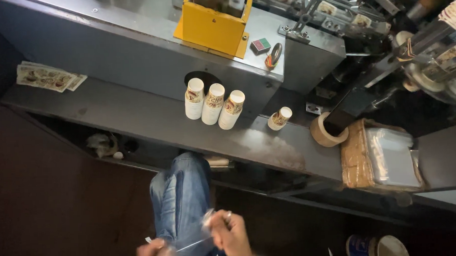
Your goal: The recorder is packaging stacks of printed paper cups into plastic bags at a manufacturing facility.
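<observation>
— Where's the clear bag (191, 244)?

— Low in the view, over the person's knee in blue jeans (182, 200). It is a thin, see-through film, stretched between both hands, so its long axis runs left to right, rising a little toward the right.

— Which hand has it?

— Both. The left hand (152, 254) pinches the lower left end, fingers closed on the film, though the frame edge cuts off part of that hand. The right hand (231, 236) is higher and closed on the upper right end, thumb and forefinger pinched together, with a ring showing on one finger.

— So the bag lies between the fingers, not off to one side?

— Yes, it spans the gap; neither hand is nearer than the other, each holds an end. Whether its mouth is open I cannot tell, the film is too faint.

— And beyond the hands?

— Well apart, up on the grey ledge (136, 116), three stacks of paper cups (214, 104) stand close beside one another, tilted in the view, with a single short stack (279, 118) off to their right. Farther right are a tape roll (328, 129) and a pile of flat clear bags (393, 155) on a brown board. Printed paper blanks (47, 77) lie at the ledge's far left. Behind the cups sits a yellow box (214, 27) on the machine.
</observation>
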